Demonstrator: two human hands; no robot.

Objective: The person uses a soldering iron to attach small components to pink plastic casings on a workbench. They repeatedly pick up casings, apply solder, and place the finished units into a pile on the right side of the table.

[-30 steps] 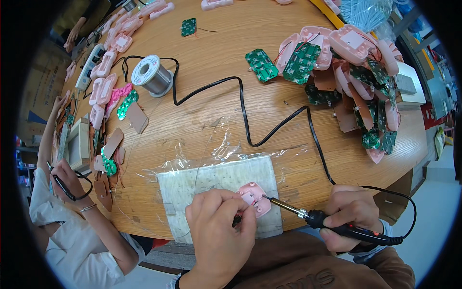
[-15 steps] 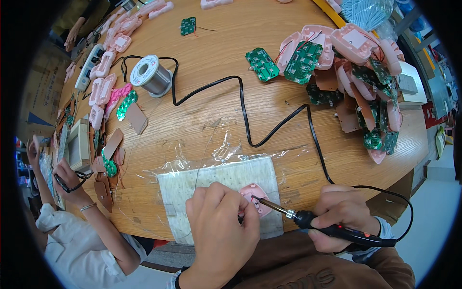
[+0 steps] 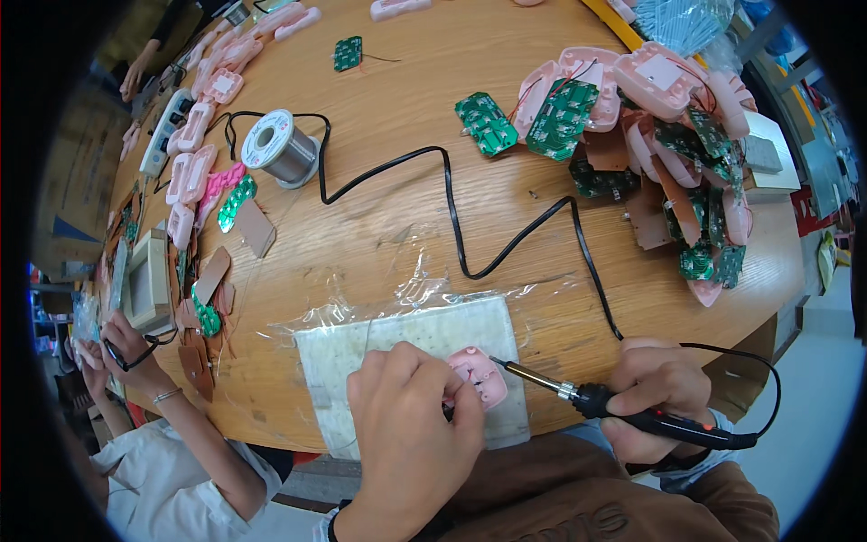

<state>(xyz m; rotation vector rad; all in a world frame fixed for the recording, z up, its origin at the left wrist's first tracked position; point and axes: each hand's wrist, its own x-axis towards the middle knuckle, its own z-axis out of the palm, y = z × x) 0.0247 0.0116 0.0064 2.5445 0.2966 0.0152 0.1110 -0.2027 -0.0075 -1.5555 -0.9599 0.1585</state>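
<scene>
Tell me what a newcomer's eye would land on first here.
Probably the soldering iron in the right hand, its tip near the pink shell by the left hand, over a pale mat. Next, the piled pink shells and green circuit boards on the right. Then the big wire spool at the picture's upper left.

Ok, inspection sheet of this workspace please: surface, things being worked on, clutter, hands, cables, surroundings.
Surface: wooden table, pale mat on it.
Things: pink casing; soldering iron, tip at the casing's edge, contact unclear.
Clutter: green circuit boards and more pink casings heaped at right; solder spool upper left.
Hands: left hand at the casing, its pinch mostly hidden; right hand grips the iron.
Cables: black cable bends across the table.
Surroundings: at left, a co-worker's hand.
</scene>
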